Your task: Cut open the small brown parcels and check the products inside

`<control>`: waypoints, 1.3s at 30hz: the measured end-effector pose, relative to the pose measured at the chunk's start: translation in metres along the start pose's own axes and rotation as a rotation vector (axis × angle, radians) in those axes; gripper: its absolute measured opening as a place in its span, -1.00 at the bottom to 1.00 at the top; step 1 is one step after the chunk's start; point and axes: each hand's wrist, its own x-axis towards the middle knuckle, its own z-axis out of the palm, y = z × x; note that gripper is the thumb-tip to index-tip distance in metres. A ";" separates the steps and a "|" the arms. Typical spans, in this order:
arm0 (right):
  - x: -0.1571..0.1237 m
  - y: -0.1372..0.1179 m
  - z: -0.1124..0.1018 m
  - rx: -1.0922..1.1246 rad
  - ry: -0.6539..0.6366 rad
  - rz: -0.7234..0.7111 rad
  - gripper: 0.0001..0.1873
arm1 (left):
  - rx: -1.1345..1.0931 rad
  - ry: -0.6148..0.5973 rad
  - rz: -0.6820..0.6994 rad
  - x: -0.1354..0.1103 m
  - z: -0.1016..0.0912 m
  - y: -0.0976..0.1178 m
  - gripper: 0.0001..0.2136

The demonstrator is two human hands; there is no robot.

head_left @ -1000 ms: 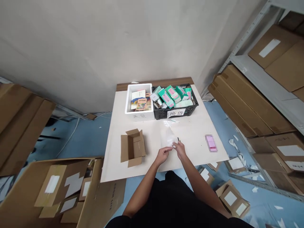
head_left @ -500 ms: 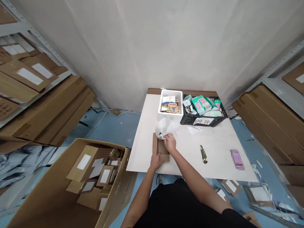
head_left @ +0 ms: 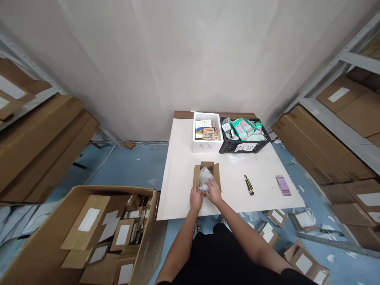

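A small cardboard box [head_left: 216, 174] stands on the table with its flaps up and its top uncovered. Crumpled white packing sheet [head_left: 205, 175] lies inside it, and whatever may be under the sheet is hidden. My left hand [head_left: 196, 198] is closed around the box's near left corner. With fingers spread, my right hand [head_left: 213, 192] rests on the sheet at the near right side of the box. To the right, a black and yellow utility knife [head_left: 249, 185] lies on the table.
Behind the box stand a white foam bin [head_left: 207, 147] of small packets and a black crate [head_left: 230, 147] of green boxes. A blurred purple item [head_left: 283, 185] lies at the right. A large carton [head_left: 151, 206] of parcels stands left of the table [head_left: 175, 186]; shelves flank both sides.
The white packing sheet has gone from above the box's far end down into it. My right hand has moved down toward the near side. The camera view has shifted to the right.
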 end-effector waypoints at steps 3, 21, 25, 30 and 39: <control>-0.019 0.022 -0.007 0.006 0.080 0.058 -0.48 | -0.078 0.048 0.056 0.005 -0.001 0.014 -0.80; -0.091 0.133 -0.159 0.003 0.562 0.250 -0.79 | -0.116 0.031 0.586 0.032 0.015 0.209 -0.78; -0.139 0.199 -0.194 0.018 0.581 0.401 -0.76 | -0.098 -0.055 0.696 0.026 0.074 0.276 -0.79; -0.231 0.290 -0.215 0.040 0.580 0.633 -0.78 | -0.039 -0.206 0.794 -0.007 0.172 0.358 -0.79; -0.403 0.402 -0.242 0.020 0.675 1.071 -0.66 | 0.084 -0.577 1.046 -0.089 0.335 0.506 -0.76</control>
